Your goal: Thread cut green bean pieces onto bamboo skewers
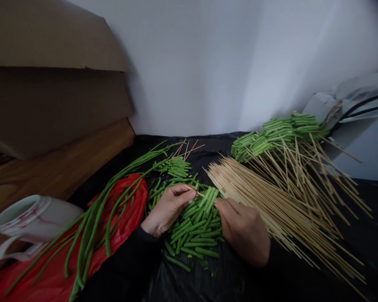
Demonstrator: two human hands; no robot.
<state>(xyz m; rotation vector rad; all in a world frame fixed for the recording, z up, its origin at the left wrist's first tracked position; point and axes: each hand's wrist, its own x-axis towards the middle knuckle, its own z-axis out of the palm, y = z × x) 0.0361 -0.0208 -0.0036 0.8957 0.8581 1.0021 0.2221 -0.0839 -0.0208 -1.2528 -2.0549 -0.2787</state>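
My left hand (pixel 171 207) is closed in a pinch at a short green bean piece (pixel 197 186), near the pointed end of a thin wooden skewer (pixel 200 194). Several bean pieces (pixel 211 195) sit side by side in a row along that skewer, between my hands. My right hand (pixel 245 230) is closed at the other end of the row; its fingers hide the skewer there. Beneath both hands spreads a heap of cut bean pieces (pixel 195 235) on a black plastic sheet (pixel 182 289).
Loose bamboo skewers (pixel 264 197) lie to the right, with a stack of filled bean skewers (pixel 280 132) behind. Some smaller filled skewers (pixel 178 167) lie at the back. Left are long uncut beans (pixel 93 218) on a red bag (pixel 130 222), a white mug (pixel 47 222) and a cardboard box (pixel 56 100).
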